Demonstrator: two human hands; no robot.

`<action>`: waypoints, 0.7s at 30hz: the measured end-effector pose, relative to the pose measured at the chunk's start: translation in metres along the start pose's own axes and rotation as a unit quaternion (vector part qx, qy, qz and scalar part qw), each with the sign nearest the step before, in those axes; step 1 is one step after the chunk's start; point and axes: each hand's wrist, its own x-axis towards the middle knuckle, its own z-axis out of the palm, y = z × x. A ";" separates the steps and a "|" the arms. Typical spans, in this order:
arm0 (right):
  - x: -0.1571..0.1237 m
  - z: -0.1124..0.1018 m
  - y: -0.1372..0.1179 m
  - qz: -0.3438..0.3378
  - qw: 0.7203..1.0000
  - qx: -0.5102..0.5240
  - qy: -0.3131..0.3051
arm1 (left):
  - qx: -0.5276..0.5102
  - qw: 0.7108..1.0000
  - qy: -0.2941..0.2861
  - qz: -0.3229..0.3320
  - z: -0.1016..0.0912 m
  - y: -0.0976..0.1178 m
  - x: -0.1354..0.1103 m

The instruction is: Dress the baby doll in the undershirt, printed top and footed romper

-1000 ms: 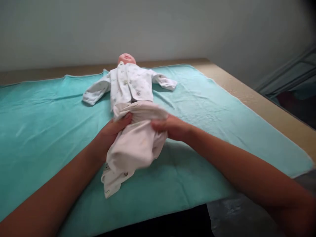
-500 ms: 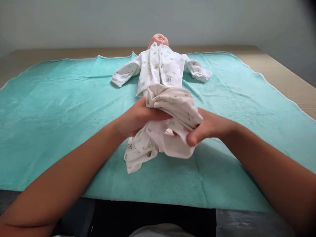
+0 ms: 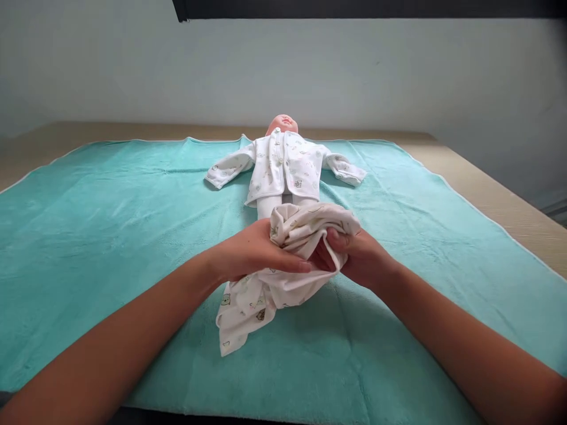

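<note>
White printed baby pants (image 3: 287,289) are bunched up between both hands, with one part hanging down to the lower left. My left hand (image 3: 257,251) grips them from the left, its thumb lying across the front of the gathered cloth. On the right, my right hand (image 3: 365,257) pinches the edge of an opening, thumb on top and some fingers inside the fold. Just beyond the hands a baby doll (image 3: 283,123) lies on its back in a white printed jacket (image 3: 303,162). Its lower legs are hidden behind the pants.
A turquoise blanket (image 3: 133,224) with wavy edges lies under the doll and covers much of the wooden table (image 3: 482,189). A pale wall (image 3: 283,71) stands behind the table, with a dark bar (image 3: 376,8) along the top of the view.
My view has tilted up, so the doll and blanket appear lower. My right thumb has shifted from the lower rim of the pants up to the opening's upper right, and the cloth is gathered tighter.
</note>
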 end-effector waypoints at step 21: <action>-0.015 0.028 -0.016 0.069 0.922 -0.377 0.057 | 0.325 0.943 0.069 0.024 0.007 0.002 -0.001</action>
